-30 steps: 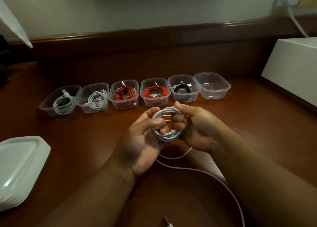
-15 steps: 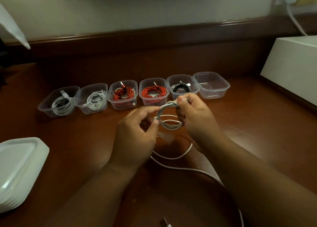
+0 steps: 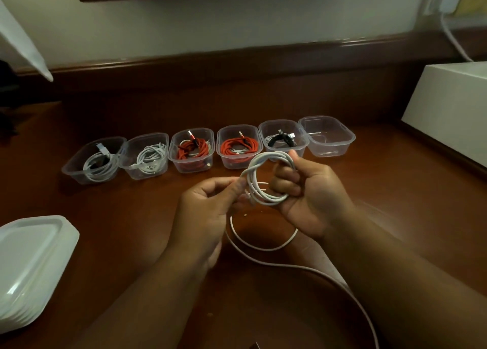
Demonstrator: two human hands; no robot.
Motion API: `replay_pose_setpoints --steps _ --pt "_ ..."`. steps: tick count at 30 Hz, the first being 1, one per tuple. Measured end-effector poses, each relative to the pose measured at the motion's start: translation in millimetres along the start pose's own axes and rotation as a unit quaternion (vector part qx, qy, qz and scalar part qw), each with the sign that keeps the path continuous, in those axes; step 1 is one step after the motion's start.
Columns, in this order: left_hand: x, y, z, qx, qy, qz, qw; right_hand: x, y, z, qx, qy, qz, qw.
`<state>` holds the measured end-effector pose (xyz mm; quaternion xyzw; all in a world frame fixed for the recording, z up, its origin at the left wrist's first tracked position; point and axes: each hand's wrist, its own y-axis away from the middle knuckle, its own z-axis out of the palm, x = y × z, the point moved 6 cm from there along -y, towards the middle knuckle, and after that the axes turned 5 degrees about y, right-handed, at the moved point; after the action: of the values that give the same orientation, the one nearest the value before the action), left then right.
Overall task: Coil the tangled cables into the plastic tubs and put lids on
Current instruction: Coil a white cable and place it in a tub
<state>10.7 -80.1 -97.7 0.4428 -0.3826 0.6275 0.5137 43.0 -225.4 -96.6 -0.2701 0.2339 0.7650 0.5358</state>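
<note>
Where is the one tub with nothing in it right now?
In the head view the empty tub sits at the right end of the row of six, touching the tub with the black cable, with the white box further right.

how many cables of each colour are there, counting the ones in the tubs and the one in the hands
White cables: 3, in the far-left tub, the second tub, and the white cable held by the left hand and right hand
Red cables: 2, in the third tub and fourth tub
Black cables: 1, in the fifth tub
Total: 6
</note>
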Motion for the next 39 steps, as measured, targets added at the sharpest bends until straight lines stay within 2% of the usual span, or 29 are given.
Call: replay_pose_setpoints --steps 2,5,7,10,14,17,20,24,26,29,31,35,37,39 --pt "-9 4 9 -0.006 0.11 -0.055 0.992 1 0 0 0.015 0.021 -0.037 0.999" --pt "-14 12 21 -0.029 0.188 -0.082 0.978 -4 3 -1 0.058 0.158 -0.126 0.978" --pt "-15 16 22 -0.024 0.188 -0.084 0.978 -5 4 -3 0.078 0.223 -0.155 0.959" --pt "-17 15 19 -0.019 0.175 -0.091 0.98 -1 1 -5 0.087 0.265 -0.158 0.947" --pt "-17 11 17 -0.028 0.214 -0.095 0.972 1 0 -5 0.094 0.318 -0.15 0.931" --pt "-16 11 20 -0.063 0.209 -0.089 0.972 5 -3 -8 0.093 0.274 -0.125 0.949" --pt "-12 8 19 -0.054 0.204 -0.062 0.976 13 -4 -5 0.067 0.258 -0.082 0.96" --pt "-5 8 9 -0.015 0.047 0.004 0.999 24 0 1 0.044 0.276 -0.004 0.96" --pt "-1 8 6 -0.012 -0.011 0.025 1.0 22 3 5 0.02 0.324 -0.009 0.946" --pt "8 7 4 -0.029 -0.088 0.06 0.994 11 12 15 -0.004 0.451 -0.067 0.89" --pt "12 6 3 -0.054 -0.15 0.067 0.985 1 19 22 0.011 0.547 -0.103 0.831" --pt "19 11 4 -0.089 -0.248 0.106 0.959 -15 33 37 0.043 0.744 -0.148 0.651" --pt "31 18 7 -0.087 -0.308 0.174 0.931 -21 43 42 0.044 0.809 -0.145 0.568" --pt "44 27 13 -0.083 -0.369 0.245 0.893 -28 53 44 0.032 0.877 -0.144 0.457"
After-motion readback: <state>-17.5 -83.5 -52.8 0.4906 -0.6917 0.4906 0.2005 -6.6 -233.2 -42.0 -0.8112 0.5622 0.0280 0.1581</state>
